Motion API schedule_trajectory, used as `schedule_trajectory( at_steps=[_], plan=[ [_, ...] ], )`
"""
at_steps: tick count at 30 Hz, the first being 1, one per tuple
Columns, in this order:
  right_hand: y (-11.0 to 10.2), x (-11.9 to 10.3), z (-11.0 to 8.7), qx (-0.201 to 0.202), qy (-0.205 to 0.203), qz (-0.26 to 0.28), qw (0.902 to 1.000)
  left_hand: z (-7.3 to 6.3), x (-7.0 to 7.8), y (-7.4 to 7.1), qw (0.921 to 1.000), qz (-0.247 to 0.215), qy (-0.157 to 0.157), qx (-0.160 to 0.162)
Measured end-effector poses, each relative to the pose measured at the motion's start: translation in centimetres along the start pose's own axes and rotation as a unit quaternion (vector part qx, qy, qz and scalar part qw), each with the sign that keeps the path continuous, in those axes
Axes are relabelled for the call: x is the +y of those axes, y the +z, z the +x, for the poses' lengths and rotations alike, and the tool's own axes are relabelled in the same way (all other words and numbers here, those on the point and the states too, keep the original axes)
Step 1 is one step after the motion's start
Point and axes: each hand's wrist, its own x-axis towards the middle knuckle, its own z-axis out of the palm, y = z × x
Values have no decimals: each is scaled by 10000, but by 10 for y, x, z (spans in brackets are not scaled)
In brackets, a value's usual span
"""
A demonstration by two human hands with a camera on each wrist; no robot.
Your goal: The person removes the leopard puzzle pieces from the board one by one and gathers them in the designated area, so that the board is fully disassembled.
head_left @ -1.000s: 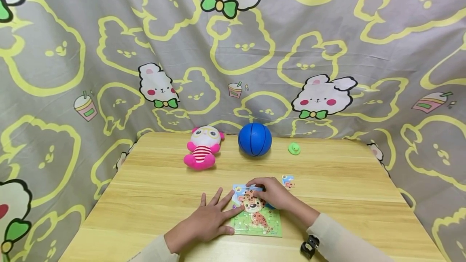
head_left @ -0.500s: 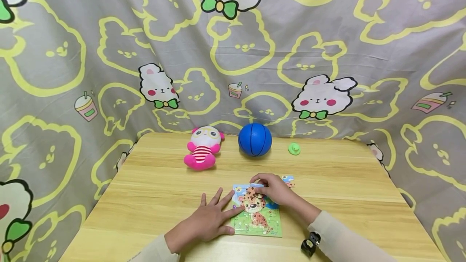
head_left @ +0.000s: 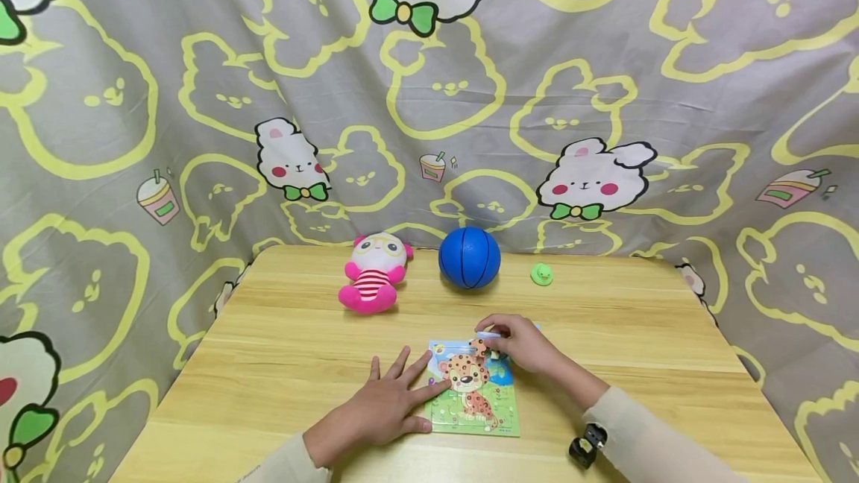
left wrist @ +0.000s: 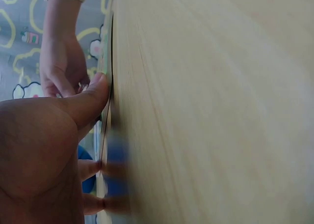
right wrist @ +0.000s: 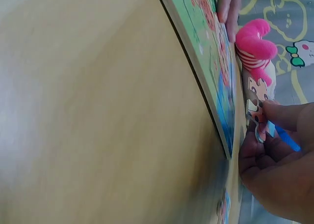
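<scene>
A jigsaw puzzle (head_left: 473, 401) of a spotted leopard cub on green grass lies flat near the middle of the table. My left hand (head_left: 385, 402) has its fingers spread, with the index finger and thumb over the puzzle's left side. Between thumb and fingers my right hand (head_left: 525, 346) pinches an orange spotted jigsaw piece (right wrist: 258, 111), raised over the puzzle's top edge. That piece shows its knobs and some white and blue. Another loose piece (right wrist: 224, 208) lies on the table beyond the puzzle's top right corner, mostly hidden behind the right hand in the head view.
Toward the back of the wooden table (head_left: 268, 364) sit a pink panda plush (head_left: 373, 274), a blue ball (head_left: 470, 258) and a small green duck (head_left: 542, 274). A patterned curtain (head_left: 416, 95) hangs behind. A black strapped device (head_left: 587, 446) is on the right wrist.
My right hand has moved right and lifted the spotted piece off the puzzle's upper part, covering most of the loose piece behind it. The left hand has stayed in place.
</scene>
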Motion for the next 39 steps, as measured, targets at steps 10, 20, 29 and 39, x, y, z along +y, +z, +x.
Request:
schedule_trajectory(
  at_steps=[10, 20, 29, 39],
  plan=[
    [-26, 11, -10, 92, 32, 135, 9999, -1, 1, 0, 10000, -88, 16, 9],
    [-51, 23, -21, 246, 231, -37, 9994, -1, 1, -1, 10000, -56, 24, 24],
    [-72, 34, -30, 367, 424, -39, 9984, -1, 1, -2, 10000, -32, 27, 36],
    [-91, 51, -39, 488, 560, -188, 9971, -1, 1, -1, 10000, -25, 40, 40]
  ],
)
